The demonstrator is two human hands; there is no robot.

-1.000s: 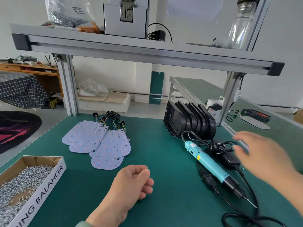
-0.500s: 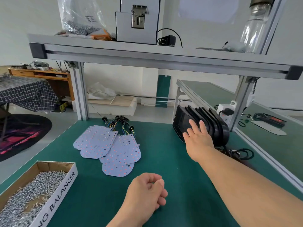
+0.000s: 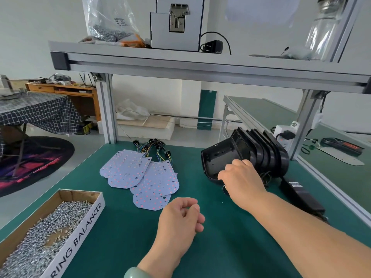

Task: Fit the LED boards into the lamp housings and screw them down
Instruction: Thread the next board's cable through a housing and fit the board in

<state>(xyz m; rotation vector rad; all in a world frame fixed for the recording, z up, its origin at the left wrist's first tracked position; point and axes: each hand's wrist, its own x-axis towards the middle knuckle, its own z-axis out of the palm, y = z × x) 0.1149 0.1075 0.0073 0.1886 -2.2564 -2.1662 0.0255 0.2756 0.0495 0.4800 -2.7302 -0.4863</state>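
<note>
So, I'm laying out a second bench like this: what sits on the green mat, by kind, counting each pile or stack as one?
Screw box: 1
LED board pile: 1
Lamp housing stack: 1
Power adapter: 1
Total: 4

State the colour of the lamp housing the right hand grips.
Black lamp housing, clearest in the head view.
</note>
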